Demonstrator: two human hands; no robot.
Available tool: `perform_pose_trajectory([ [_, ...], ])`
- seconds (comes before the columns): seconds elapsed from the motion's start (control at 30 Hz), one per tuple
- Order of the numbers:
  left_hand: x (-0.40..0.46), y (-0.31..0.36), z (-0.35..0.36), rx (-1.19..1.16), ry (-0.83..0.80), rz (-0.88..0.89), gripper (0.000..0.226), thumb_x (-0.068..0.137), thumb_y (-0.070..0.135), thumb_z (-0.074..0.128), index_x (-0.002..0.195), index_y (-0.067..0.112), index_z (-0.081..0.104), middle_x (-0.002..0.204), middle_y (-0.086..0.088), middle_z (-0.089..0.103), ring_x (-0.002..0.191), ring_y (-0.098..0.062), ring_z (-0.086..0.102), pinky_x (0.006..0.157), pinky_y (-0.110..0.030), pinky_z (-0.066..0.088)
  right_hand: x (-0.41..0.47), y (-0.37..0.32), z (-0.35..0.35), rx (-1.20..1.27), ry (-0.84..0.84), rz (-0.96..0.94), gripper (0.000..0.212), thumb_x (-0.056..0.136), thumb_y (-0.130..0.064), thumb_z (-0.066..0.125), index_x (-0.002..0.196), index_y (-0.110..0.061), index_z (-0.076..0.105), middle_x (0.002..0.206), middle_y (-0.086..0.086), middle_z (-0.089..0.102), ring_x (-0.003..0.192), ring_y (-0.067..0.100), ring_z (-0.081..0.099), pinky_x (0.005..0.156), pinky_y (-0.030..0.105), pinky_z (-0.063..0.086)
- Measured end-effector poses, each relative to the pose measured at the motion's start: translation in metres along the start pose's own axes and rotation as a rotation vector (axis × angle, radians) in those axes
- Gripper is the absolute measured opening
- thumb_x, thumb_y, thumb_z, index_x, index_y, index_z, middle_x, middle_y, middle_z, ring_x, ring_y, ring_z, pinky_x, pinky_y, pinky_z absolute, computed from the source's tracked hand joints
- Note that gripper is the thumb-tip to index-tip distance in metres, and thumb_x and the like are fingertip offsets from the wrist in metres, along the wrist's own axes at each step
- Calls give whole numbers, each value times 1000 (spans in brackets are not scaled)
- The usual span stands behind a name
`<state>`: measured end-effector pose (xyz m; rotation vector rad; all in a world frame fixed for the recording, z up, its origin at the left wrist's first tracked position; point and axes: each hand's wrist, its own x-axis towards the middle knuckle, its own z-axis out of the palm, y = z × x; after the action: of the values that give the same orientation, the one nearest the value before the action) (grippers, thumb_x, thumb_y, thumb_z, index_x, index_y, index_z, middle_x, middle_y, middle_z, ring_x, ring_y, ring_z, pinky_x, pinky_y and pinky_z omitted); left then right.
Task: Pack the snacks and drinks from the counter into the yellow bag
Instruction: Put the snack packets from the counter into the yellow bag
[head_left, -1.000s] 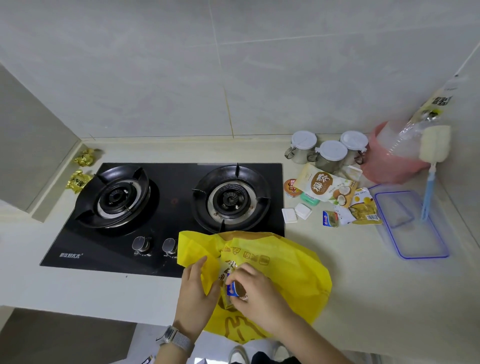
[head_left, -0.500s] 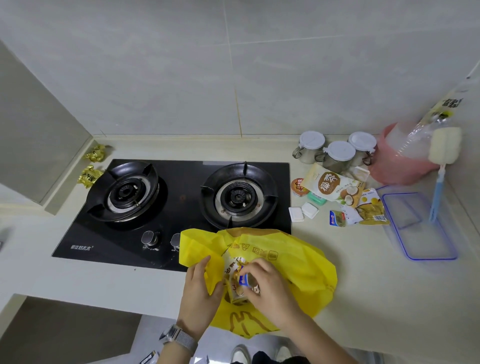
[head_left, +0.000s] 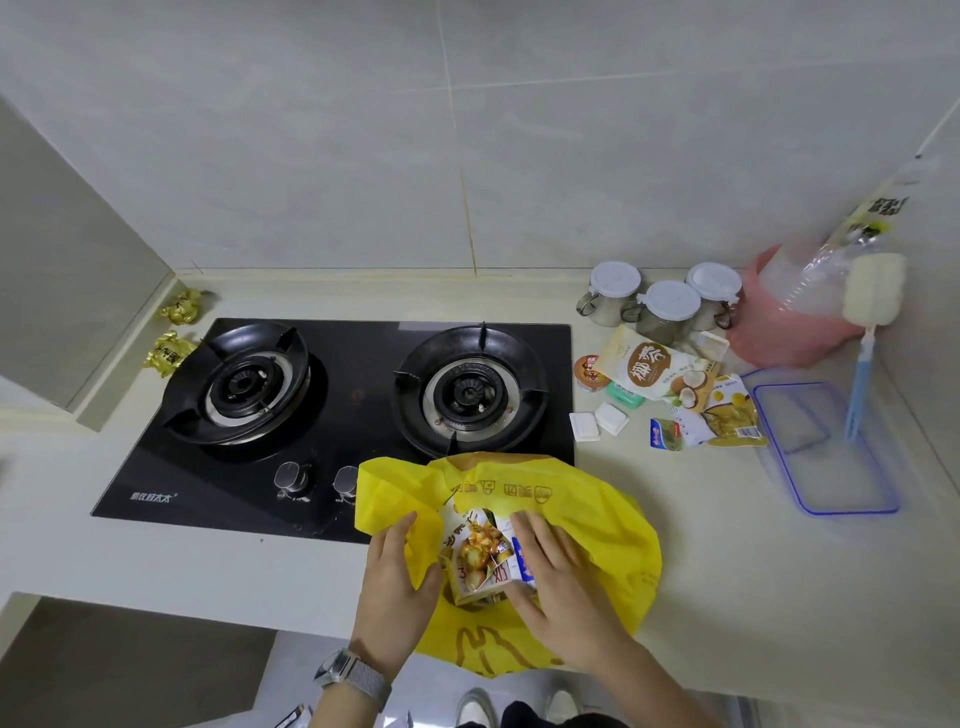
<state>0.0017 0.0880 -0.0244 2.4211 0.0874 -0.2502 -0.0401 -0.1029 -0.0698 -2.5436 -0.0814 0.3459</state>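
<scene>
Right hand (head_left: 558, 577) is now pushing snack packet (head_left: 480, 553) deeper into yellow bag (head_left: 587, 514) | left hand (head_left: 397, 577) is pinching bag rim | remaining snacks (head_left: 660, 370) are lying at two o'clock, nearer right hand

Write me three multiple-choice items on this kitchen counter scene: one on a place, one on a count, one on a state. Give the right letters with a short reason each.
1. Where does the coconut snack pouch lie?
A. right of the stove
B. on a burner
C. in the clear tray

2. How many white-lidded jars stand by the wall?
A. two
B. three
C. five

3. What is the left hand doing?
A. turning a stove knob
B. hanging idle
C. holding the yellow bag at its opening

Key: 1 A, it lies on the counter beside the stove. 2 B, three lids show. 3 C, its thumb and fingers pinch the bag's edge.
</scene>
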Motion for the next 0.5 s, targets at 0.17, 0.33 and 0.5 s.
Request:
perform_pose_trajectory([
  [0.17, 1, 3, 3, 4, 4, 11, 61, 82, 13, 65, 136, 13, 38, 135, -8, 41, 122, -24, 45, 97, -29, 40, -2, 3, -6, 52, 66, 1, 69, 93, -41, 41, 149, -38, 1, 158, -15, -1, 145, 14, -2, 117, 26, 21],
  [0.33, 2, 5, 5, -11, 7, 13, 59, 82, 11, 65, 135, 11, 40, 133, -10, 43, 121, -25, 46, 96, -29, 40, -5, 17, -33, 249, 336, -123, 38, 86, -26, 46, 122, -28, 56, 123, -15, 53, 114, -4, 48, 96, 20, 44],
  [0.5, 4, 6, 6, -12, 17, -9, 59, 82, 13, 66, 135, 13, 40, 134, -10, 43, 121, -25, 47, 96, -31, 42, 3, 47, -80, 547, 663, -52, 18, 85, -18, 55, 97, -29, 64, 84, -8, 67, 70, 9, 65, 66, 19, 51],
])
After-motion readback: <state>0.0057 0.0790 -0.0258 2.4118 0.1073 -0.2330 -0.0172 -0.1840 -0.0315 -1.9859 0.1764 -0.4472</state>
